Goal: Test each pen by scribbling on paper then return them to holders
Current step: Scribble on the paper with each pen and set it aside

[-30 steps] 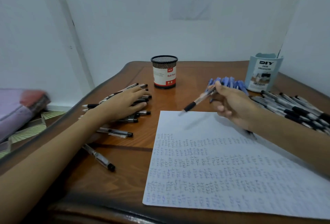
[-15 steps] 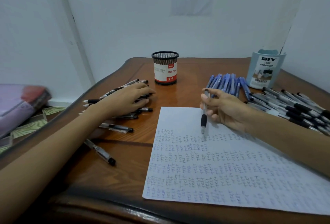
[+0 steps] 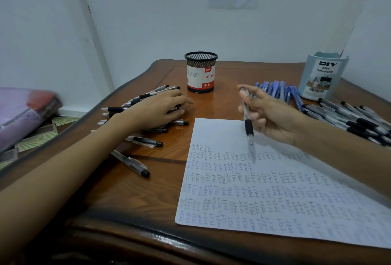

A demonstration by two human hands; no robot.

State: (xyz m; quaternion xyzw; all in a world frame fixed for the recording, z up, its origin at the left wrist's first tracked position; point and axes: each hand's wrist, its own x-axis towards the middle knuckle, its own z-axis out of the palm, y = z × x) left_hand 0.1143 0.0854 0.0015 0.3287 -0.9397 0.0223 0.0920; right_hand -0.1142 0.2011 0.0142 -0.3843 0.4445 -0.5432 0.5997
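My right hand [image 3: 273, 114] pinches a black-grip pen [image 3: 248, 125], tip down just above the scribbled paper [image 3: 275, 190]; my left hand [image 3: 158, 109] rests loosely spread on the pile of black pens [image 3: 148, 141] near the mesh holder [image 3: 201, 72]

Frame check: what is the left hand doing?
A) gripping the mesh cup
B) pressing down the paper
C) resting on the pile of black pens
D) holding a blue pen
C: the left hand lies flat on the pile of black pens, apart from the mesh cup and the paper.
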